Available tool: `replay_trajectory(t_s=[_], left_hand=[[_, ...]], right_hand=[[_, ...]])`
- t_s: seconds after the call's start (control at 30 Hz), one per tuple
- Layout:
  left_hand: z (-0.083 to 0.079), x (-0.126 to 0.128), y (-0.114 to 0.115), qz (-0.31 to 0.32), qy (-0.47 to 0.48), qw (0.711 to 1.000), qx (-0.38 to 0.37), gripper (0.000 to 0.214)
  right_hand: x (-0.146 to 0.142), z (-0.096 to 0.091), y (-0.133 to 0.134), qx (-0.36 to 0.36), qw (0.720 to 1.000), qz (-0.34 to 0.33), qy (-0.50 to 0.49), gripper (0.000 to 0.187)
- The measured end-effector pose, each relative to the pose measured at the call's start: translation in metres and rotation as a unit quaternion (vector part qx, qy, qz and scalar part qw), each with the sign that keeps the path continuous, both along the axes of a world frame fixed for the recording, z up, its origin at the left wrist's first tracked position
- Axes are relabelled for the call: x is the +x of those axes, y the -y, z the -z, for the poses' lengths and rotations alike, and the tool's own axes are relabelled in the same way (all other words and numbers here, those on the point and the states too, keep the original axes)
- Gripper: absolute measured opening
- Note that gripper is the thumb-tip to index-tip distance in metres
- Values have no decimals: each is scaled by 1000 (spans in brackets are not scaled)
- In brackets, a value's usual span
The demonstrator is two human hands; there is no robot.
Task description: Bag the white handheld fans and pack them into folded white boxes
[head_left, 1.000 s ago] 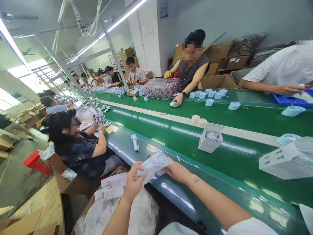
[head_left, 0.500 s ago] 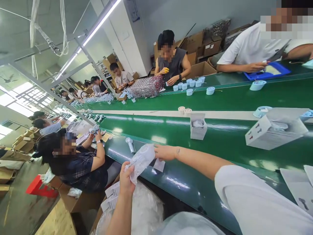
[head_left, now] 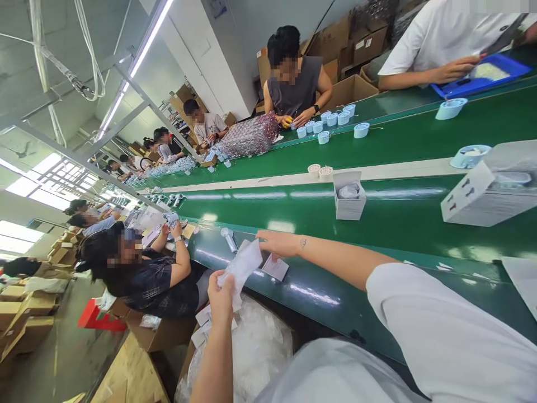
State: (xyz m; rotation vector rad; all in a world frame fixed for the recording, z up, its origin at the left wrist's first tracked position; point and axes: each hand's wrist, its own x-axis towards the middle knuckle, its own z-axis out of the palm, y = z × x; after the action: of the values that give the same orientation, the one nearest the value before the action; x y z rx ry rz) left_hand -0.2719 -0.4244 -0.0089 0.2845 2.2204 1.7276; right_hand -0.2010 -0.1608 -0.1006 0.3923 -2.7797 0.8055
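My left hand is closed on the lower end of a translucent plastic bag, held above the near edge of the bench. At the bag's upper right corner, the fingers of my right hand pinch its edge; its thumb points down. Whether anything lies inside the bag I cannot tell. Just below my right hand a small white box rests on the bench. Beyond the bag lies a silver handheld fan.
On the green belt stand an open white box and a larger white box. A co-worker sits at left, others across the belt beside light-blue round parts. Clear plastic bags fill a carton below my hands.
The view has shifted. The bag has tilted and looks more bunched, and my right hand has moved slightly up at its corner. The co-worker at upper right has moved an arm over the blue tray.
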Motion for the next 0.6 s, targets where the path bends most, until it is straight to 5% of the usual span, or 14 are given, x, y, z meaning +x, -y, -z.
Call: replay_trajectory(t_s=[0.1,0.2,0.3,0.4,0.47,0.6], left_hand=[[-16,8,2,87,-153,970,-165,30],[-35,13,-8,160,-279,889,-325,22],[-47,12,-34,260,-311,798,-445,26],[-46,8,-61,354,-302,748,-474,31],[-36,4,-68,387,-298,751,-445,38],[-3,5,-58,350,-281,863,-233,38]], right_hand=[[-6,-7,1,-38,997,-60,-7,41],[-12,-10,7,-100,991,-90,5,37],[-16,-7,20,-126,987,-97,23,41],[-13,-2,29,-135,985,-105,32,49],[-7,3,30,-141,986,-89,29,52],[11,14,22,-180,982,-47,24,51]])
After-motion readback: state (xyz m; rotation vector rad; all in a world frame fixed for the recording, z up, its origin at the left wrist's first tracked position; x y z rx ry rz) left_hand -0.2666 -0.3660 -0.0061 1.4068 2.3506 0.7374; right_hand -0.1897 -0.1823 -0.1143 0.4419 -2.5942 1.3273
